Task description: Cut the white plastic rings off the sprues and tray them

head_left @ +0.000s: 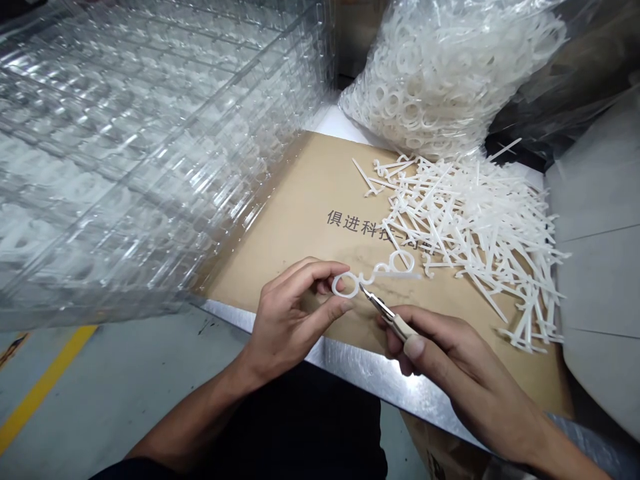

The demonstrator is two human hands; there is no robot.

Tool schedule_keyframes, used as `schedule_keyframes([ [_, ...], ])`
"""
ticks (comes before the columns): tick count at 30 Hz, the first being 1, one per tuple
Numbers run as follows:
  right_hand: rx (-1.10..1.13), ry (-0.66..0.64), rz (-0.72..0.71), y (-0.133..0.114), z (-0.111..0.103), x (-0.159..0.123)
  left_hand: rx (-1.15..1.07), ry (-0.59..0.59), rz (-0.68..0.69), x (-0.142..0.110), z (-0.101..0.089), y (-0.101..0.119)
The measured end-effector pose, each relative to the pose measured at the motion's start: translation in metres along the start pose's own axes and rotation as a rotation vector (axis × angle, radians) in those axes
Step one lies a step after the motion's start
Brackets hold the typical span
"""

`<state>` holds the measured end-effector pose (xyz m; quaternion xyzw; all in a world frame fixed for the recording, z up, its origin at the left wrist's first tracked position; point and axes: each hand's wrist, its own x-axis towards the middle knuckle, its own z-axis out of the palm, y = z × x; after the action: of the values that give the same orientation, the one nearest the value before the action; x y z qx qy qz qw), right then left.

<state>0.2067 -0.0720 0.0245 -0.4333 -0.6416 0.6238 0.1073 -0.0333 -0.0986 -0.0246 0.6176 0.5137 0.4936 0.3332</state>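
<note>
Between thumb and fingers, my left hand [300, 307] pinches a white plastic ring [345, 295] by its left side. A thin curved runner [381, 268] joins it to a second white ring [401, 261] on the right, with a straight stem beside it. My right hand [440, 360] is wrapped round a pair of nippers [383, 308] with a pale handle. The nippers' tip is at the right edge of the pinched ring, where the runner meets it. Whether the jaws touch the plastic I cannot tell.
Brown cardboard [280, 220] with printed characters covers the metal-edged table. A heap of white plastic runners [465, 220] lies on its right. Behind stands a clear bag of white rings [425, 87]. Stacked clear trays [150, 147] rise at the left, and a pale grey surface [595, 253] stands at the right.
</note>
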Motion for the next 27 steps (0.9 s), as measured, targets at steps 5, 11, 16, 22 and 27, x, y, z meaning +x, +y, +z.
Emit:
schedule_keyframes([
  [5,-0.007,0.008,-0.01,-0.0004,0.0005,-0.0017,0.021,-0.004,0.008,0.0007,-0.0006,0.002],
  [11,-0.013,0.01,-0.007,-0.0004,0.0006,-0.0033,0.071,-0.005,0.046,0.0024,-0.0005,0.0029],
  [16,-0.019,0.0,0.009,-0.0053,0.0001,-0.0003,0.088,-0.004,0.072,0.0034,0.0016,0.0036],
  [22,-0.006,0.001,0.007,-0.0049,0.001,0.0021,0.087,-0.009,0.068,0.0028,0.002,0.0032],
  [27,-0.01,-0.001,0.004,-0.004,0.001,0.0001,0.08,-0.016,0.064,0.0034,0.0014,0.0037],
])
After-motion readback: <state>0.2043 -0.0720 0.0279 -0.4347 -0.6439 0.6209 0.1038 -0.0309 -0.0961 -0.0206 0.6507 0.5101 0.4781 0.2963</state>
